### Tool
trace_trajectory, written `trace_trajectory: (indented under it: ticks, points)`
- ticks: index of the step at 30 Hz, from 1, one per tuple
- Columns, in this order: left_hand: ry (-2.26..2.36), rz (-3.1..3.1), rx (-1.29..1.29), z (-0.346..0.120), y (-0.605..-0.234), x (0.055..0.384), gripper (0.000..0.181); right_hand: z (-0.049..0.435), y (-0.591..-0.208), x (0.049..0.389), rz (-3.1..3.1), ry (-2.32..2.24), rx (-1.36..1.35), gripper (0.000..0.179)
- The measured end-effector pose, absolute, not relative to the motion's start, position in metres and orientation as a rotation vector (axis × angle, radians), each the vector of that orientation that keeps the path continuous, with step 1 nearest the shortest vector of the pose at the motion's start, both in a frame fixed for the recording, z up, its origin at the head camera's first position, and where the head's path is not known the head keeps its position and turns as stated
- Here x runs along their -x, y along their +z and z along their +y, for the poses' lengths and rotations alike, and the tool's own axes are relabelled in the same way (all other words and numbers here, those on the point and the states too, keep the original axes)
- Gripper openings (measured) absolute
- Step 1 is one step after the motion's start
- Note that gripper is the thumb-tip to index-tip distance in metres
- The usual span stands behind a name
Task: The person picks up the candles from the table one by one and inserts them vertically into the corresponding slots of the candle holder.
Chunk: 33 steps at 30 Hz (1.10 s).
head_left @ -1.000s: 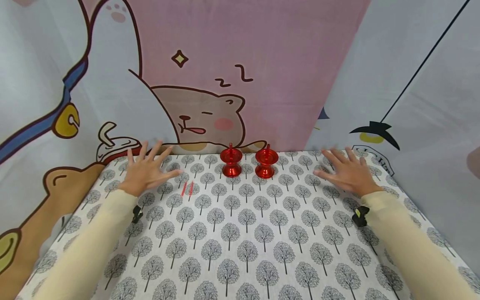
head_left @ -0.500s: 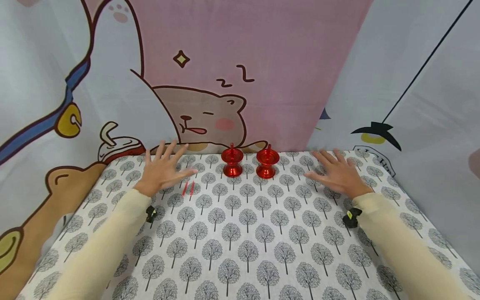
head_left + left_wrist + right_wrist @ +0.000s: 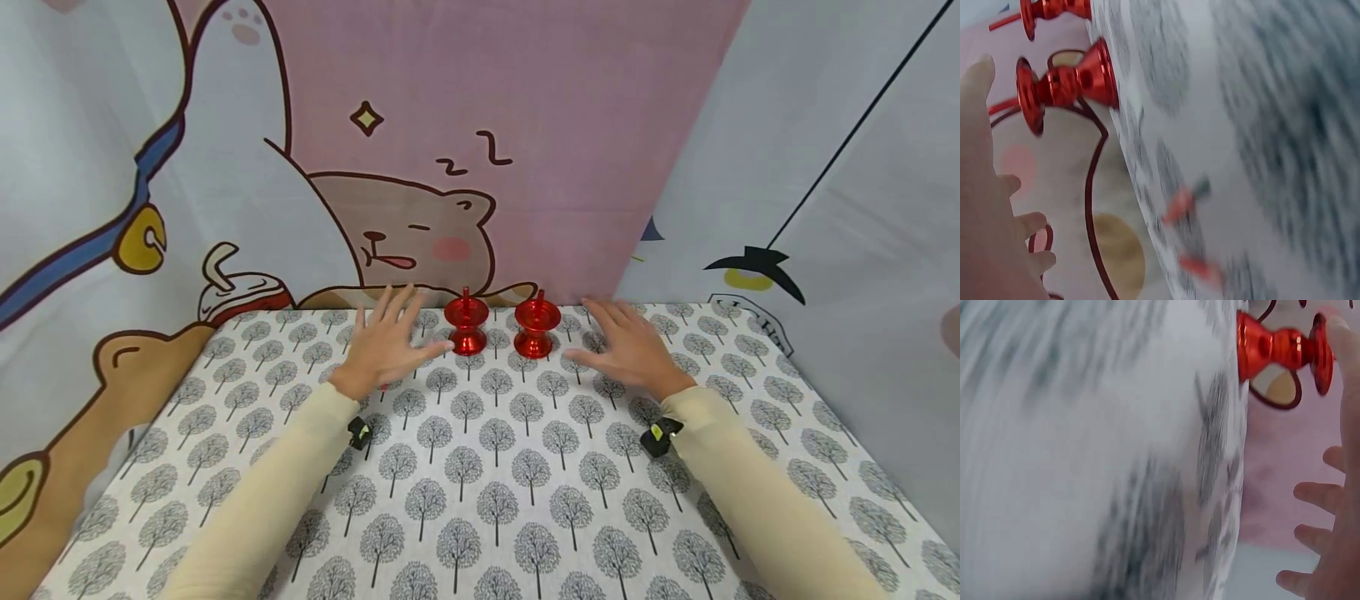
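Two shiny red candle holders stand upright side by side at the back of the table: the left candle holder (image 3: 468, 341) and the right candle holder (image 3: 533, 343). Each has a wide dish with a thin red peg rising from it. My left hand (image 3: 384, 348) is held spread, its thumb tip right by the left candle holder. My right hand (image 3: 633, 350), also with fingers extended, has its thumb a little right of the right candle holder. Neither hand grips anything. Two thin red sticks (image 3: 1180, 206) lie under my left hand, blurred in the left wrist view and mostly hidden in the head view.
A white cloth with grey tree prints (image 3: 480, 483) covers the table. Behind it hangs a cartoon curtain (image 3: 570, 150) showing a sleeping bear, close behind the candle holders. A black wrist camera (image 3: 360, 433) sits on the left wrist, another on the right.
Both hands have moved inward toward the candle holders, the left hand to the right and the right hand to the left. The left hand now covers most of the red sticks.
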<state>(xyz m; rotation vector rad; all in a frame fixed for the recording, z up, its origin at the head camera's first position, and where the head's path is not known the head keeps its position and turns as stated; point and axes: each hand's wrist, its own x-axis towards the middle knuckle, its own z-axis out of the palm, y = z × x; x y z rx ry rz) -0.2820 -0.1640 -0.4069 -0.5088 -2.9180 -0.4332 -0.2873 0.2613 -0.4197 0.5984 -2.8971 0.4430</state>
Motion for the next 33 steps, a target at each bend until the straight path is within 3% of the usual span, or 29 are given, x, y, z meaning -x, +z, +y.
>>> trace_trajectory:
  ticks: [14,33]
  points:
    - [-0.651,-2.822,0.525,-0.117,-0.407,0.287,0.109,0.215,-0.422,0.291,-2.775,0.905,-0.44,0.109]
    - [-1.027,-2.839,0.409,-0.107,-0.416,0.29,0.11,0.21,-0.432,0.292,-2.711,1.033,-0.483,0.089]
